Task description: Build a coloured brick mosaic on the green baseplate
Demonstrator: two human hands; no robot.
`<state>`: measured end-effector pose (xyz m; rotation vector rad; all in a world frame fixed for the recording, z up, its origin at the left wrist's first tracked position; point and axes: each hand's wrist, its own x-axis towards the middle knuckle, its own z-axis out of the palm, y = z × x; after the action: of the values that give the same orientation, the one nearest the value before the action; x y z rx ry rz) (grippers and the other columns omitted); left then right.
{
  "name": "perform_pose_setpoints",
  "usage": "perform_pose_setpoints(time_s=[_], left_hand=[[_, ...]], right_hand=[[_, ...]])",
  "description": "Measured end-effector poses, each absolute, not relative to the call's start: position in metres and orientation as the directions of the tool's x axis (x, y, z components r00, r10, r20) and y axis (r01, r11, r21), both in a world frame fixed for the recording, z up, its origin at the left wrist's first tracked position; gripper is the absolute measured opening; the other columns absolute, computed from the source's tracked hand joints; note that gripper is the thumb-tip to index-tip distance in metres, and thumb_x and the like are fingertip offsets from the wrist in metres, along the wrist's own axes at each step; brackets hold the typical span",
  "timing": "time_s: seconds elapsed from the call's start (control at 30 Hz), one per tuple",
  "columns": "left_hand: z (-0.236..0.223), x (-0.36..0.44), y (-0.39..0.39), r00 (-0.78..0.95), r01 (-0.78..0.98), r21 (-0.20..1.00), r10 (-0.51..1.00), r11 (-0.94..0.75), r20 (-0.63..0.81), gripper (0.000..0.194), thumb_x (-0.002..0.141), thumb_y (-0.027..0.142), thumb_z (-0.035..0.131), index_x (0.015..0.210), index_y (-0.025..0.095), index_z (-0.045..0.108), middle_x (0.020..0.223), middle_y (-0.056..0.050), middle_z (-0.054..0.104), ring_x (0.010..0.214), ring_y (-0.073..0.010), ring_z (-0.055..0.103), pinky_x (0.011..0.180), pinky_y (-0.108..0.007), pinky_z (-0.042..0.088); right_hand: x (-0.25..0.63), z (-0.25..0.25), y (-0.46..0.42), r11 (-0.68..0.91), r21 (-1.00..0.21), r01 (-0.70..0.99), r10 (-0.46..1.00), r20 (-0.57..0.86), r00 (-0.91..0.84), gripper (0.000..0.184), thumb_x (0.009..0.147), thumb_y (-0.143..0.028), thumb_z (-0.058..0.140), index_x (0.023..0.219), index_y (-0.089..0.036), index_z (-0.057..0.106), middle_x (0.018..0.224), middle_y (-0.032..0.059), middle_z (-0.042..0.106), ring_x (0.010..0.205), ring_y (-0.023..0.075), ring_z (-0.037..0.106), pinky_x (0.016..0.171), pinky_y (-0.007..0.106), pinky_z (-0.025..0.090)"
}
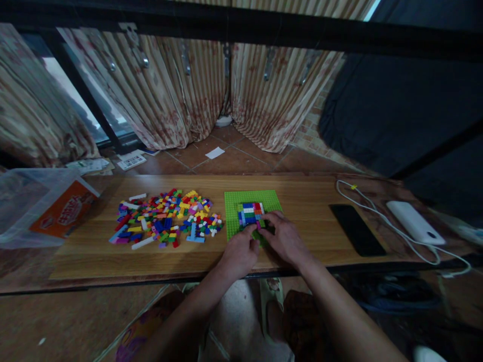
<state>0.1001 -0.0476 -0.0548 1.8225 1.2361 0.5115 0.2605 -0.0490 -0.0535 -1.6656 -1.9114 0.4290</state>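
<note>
Though nearly square, brick build (249, 213) parallel to baseplate (233, 197), left hand (242, 250) and right hand (284, 237) curled (grip unclear).

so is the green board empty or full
Partly filled: a cluster of coloured bricks sits on the green board, and bare studs show too.

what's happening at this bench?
Someone's left hand and right hand are both at a multicolored block build on a green studded baseplate. Loose toy bricks are spread to the left; a black smartphone lies to the right.
</note>
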Motion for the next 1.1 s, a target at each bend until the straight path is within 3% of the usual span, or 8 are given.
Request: perform_pose_setpoints(time_s=[0.17, 0.4, 0.9, 1.1], left_hand=[[-0.056, 0.101, -0.05, 0.418, 0.583, 0.796, 0.901, -0.166, -0.118, 0.051, 0.085, 0.019, 0.045, 0.135, 0.015, 0.049, 0.087, -0.007, 0.071, 0.081, -0.0204, 0.065, 0.081, -0.034, 0.051], [-0.057, 0.1, -0.051, 0.425, 0.565, 0.804, 0.901, -0.184, -0.093, 0.05, 0.085, 0.018, 0.045, 0.135, 0.015, 0.049, 0.109, -0.011, 0.069, 0.094, -0.022, 0.065, 0.089, -0.036, 0.049], [-0.058, 0.1, -0.052, 0.415, 0.591, 0.79, 0.901, -0.163, -0.125, 0.052, 0.085, 0.021, 0.044, 0.137, 0.015, 0.047, 0.089, -0.008, 0.071, 0.079, -0.0201, 0.064, 0.077, -0.032, 0.05], [-0.06, 0.099, -0.052, 0.415, 0.584, 0.796, 0.901, -0.159, -0.124, 0.053, 0.085, 0.022, 0.045, 0.138, 0.015, 0.046, 0.087, -0.008, 0.071, 0.079, -0.0205, 0.065, 0.08, -0.033, 0.049]], right_hand=[[0.261, -0.056, -0.051, 0.214, -0.577, 0.788, 0.968, 0.236, -0.089, 0.023, 0.083, -0.02, 0.06, 0.105, -0.024, 0.066, 0.108, 0.0055, 0.059, 0.097, 0.0203, 0.061, 0.09, 0.039, 0.049], [0.259, -0.061, -0.047, 0.229, -0.585, 0.778, 0.963, 0.255, -0.092, 0.021, 0.08, -0.017, 0.062, 0.099, -0.025, 0.067, 0.121, 0.007, 0.054, 0.11, 0.0234, 0.057, 0.097, 0.043, 0.046], [0.256, -0.063, -0.042, 0.227, -0.617, 0.753, 0.959, 0.276, -0.062, 0.029, 0.077, -0.013, 0.061, 0.102, -0.025, 0.067, 0.122, 0.0063, 0.055, 0.114, 0.0228, 0.055, 0.102, 0.043, 0.043], [0.263, -0.059, -0.041, 0.147, -0.739, 0.657, 0.965, 0.254, 0.069, 0.029, 0.079, -0.019, 0.056, 0.106, -0.023, 0.066, 0.121, 0.0078, 0.059, 0.105, 0.0219, 0.06, 0.091, 0.04, 0.049]])
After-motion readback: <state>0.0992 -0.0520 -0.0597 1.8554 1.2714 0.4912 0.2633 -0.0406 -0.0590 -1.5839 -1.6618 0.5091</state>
